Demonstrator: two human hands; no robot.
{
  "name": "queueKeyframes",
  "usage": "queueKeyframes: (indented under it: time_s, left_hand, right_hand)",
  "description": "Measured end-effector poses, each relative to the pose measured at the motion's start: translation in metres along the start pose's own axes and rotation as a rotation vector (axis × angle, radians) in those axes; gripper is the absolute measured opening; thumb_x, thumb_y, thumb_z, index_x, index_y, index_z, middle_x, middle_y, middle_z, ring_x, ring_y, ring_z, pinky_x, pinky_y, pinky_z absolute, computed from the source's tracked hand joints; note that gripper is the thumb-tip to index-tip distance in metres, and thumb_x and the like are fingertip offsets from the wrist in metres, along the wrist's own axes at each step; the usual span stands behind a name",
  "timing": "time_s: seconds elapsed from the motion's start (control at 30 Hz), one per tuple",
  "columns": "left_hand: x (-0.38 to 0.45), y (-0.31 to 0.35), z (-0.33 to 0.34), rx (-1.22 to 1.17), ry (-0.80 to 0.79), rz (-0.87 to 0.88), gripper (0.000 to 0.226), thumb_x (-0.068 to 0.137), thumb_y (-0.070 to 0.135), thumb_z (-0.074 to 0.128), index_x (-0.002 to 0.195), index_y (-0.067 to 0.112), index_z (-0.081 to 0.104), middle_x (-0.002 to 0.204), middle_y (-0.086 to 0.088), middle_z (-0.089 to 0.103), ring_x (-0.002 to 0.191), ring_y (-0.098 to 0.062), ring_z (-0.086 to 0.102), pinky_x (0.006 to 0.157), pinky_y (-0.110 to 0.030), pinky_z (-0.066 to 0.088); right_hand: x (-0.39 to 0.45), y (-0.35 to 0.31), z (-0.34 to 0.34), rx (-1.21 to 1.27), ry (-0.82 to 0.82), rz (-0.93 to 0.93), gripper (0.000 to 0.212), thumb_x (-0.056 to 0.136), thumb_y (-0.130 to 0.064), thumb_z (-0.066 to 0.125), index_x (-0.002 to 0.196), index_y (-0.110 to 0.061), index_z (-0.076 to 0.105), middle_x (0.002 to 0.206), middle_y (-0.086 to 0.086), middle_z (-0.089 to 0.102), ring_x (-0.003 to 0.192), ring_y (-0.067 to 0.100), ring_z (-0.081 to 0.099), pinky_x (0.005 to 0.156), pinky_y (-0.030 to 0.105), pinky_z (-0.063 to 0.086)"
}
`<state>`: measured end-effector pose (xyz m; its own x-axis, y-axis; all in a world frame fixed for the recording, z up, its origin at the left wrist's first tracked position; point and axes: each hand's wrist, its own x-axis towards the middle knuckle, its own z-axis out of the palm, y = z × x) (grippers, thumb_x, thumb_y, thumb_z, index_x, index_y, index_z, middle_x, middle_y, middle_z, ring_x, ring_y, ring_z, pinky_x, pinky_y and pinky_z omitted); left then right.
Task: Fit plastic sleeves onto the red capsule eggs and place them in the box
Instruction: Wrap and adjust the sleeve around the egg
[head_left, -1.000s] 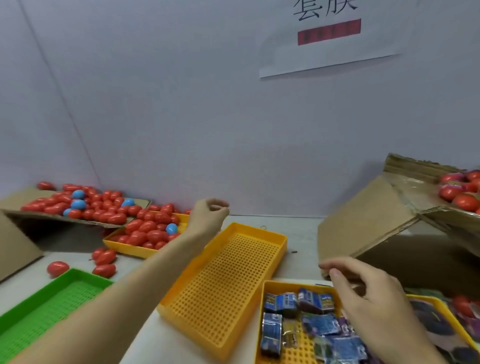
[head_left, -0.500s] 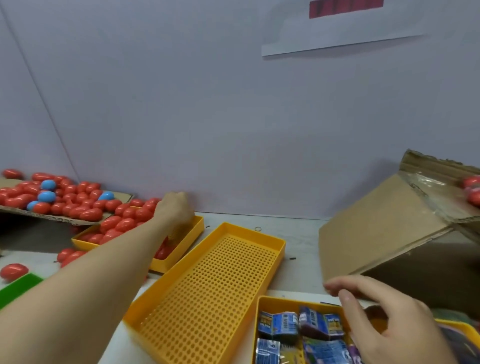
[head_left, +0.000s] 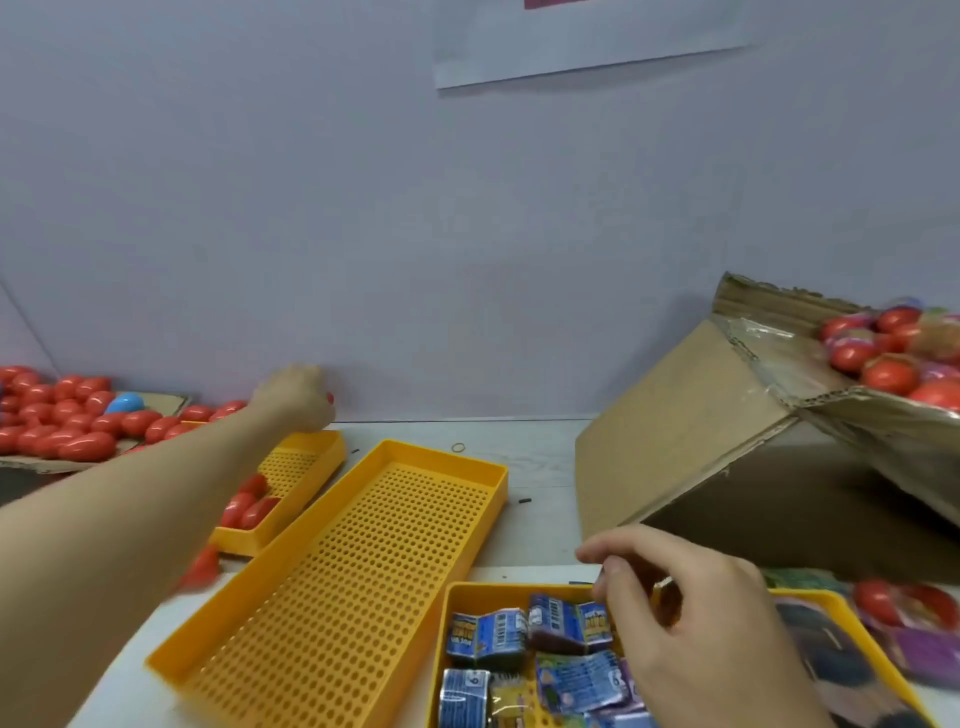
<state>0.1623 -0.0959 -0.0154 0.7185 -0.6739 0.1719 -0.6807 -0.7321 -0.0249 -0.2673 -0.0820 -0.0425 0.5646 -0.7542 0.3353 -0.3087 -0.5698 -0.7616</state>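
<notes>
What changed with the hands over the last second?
The left hand dipped to the yellow tray of red capsule eggs and lifted away, fingers curled round a red egg. The right hand stayed over the yellow tray of printed plastic sleeves. The empty perforated yellow tray and cardboard box look unmoved.

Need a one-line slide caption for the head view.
Left hand grips a red egg above the egg tray; right hand picks among sleeves.
</notes>
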Motion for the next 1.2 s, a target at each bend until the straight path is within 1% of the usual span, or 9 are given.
queueKeyframes:
  time_s: [0.1, 0.27, 0.47, 0.67, 0.73, 0.83, 0.9, 1.0, 1.2]
  left_hand:
    - [-0.034, 0.012, -0.032, -0.006, 0.077, 0.059, 0.016, 0.088, 0.02, 0.061, 0.094, 0.005, 0.062, 0.075, -0.006, 0.053, 0.078, -0.028, 0.056, 0.062, -0.032, 0.042]
    - [-0.104, 0.061, -0.082, -0.268, 0.099, 0.17, 0.024, 0.095, 0.028, 0.054, 0.079, 0.01, 0.05, 0.075, -0.007, 0.054, 0.068, -0.021, 0.051, 0.056, -0.032, 0.038]
    - [-0.207, 0.11, -0.122, -0.896, -0.016, 0.258, 0.015, 0.099, 0.019, 0.05, 0.106, 0.009, 0.057, 0.097, -0.014, 0.066, 0.07, -0.019, 0.066, 0.071, -0.039, 0.056]
    - [-0.294, 0.146, -0.104, -1.488, -0.053, 0.13, 0.011, 0.098, 0.018, 0.054, 0.093, 0.019, 0.063, 0.084, -0.005, 0.07, 0.063, -0.011, 0.067, 0.062, -0.025, 0.056]
    - [-0.303, 0.147, -0.088, -1.535, -0.039, 0.098, 0.012, 0.097, 0.017, 0.055, 0.092, 0.017, 0.065, 0.083, -0.007, 0.07, 0.063, -0.012, 0.066, 0.062, -0.025, 0.056]
    - [-0.297, 0.14, -0.069, -1.463, -0.024, 0.046, 0.01, 0.096, 0.018, 0.056, 0.094, 0.016, 0.066, 0.084, -0.005, 0.071, 0.062, -0.01, 0.066, 0.061, -0.025, 0.056]
    - [-0.291, 0.136, -0.061, -1.434, -0.038, 0.04, 0.012, 0.096, 0.018, 0.056, 0.095, 0.013, 0.066, 0.085, -0.006, 0.071, 0.061, -0.009, 0.066, 0.062, -0.025, 0.057]
    - [-0.282, 0.133, -0.055, -1.476, -0.057, 0.007, 0.014, 0.098, 0.015, 0.054, 0.094, 0.008, 0.066, 0.087, -0.012, 0.071, 0.059, -0.009, 0.065, 0.059, -0.022, 0.056]
    - [-0.276, 0.131, -0.052, -1.548, -0.085, 0.008, 0.016, 0.098, 0.014, 0.053, 0.095, 0.002, 0.064, 0.088, -0.015, 0.071, 0.058, -0.01, 0.064, 0.056, -0.021, 0.053]
  right_hand:
    - [-0.001, -0.001, -0.002, 0.001, -0.019, -0.002, 0.027, 0.094, -0.023, 0.058, 0.076, -0.043, 0.063, 0.08, -0.033, 0.062, 0.082, -0.009, 0.059, 0.063, 0.011, 0.048]
    - [-0.004, -0.004, -0.015, 0.0, -0.107, 0.0, 0.019, 0.094, -0.025, 0.063, 0.082, -0.038, 0.069, 0.079, -0.025, 0.067, 0.081, -0.002, 0.062, 0.066, 0.015, 0.051]
    - [-0.005, -0.015, -0.024, -0.072, -0.297, 0.034, 0.011, 0.09, -0.037, 0.068, 0.081, -0.041, 0.073, 0.082, -0.019, 0.068, 0.091, -0.012, 0.055, 0.063, 0.008, 0.048]
    - [-0.011, -0.023, -0.014, -0.263, -0.437, 0.013, 0.02, 0.097, -0.021, 0.06, 0.105, -0.029, 0.075, 0.094, -0.019, 0.061, 0.082, 0.003, 0.06, 0.063, 0.013, 0.051]
    - [-0.011, -0.027, -0.011, -0.288, -0.46, 0.033, 0.015, 0.095, -0.026, 0.064, 0.106, -0.028, 0.075, 0.096, -0.014, 0.063, 0.083, 0.007, 0.062, 0.074, 0.022, 0.057]
    - [-0.014, -0.03, -0.006, -0.34, -0.47, 0.041, 0.018, 0.085, -0.042, 0.074, 0.095, -0.028, 0.074, 0.089, -0.008, 0.063, 0.077, 0.008, 0.063, 0.067, 0.026, 0.057]
    - [-0.017, -0.031, 0.0, -0.416, -0.442, 0.009, 0.016, 0.087, -0.042, 0.071, 0.092, -0.027, 0.073, 0.087, -0.009, 0.063, 0.075, 0.008, 0.062, 0.063, 0.026, 0.055]
    - [-0.02, -0.028, 0.005, -0.443, -0.366, -0.057, 0.017, 0.094, -0.038, 0.061, 0.095, -0.026, 0.074, 0.088, -0.01, 0.064, 0.075, 0.009, 0.062, 0.069, 0.03, 0.06]
    - [-0.015, -0.023, -0.006, -0.349, -0.216, -0.082, 0.013, 0.091, -0.037, 0.065, 0.09, -0.03, 0.076, 0.081, -0.018, 0.065, 0.075, 0.003, 0.061, 0.067, 0.022, 0.056]
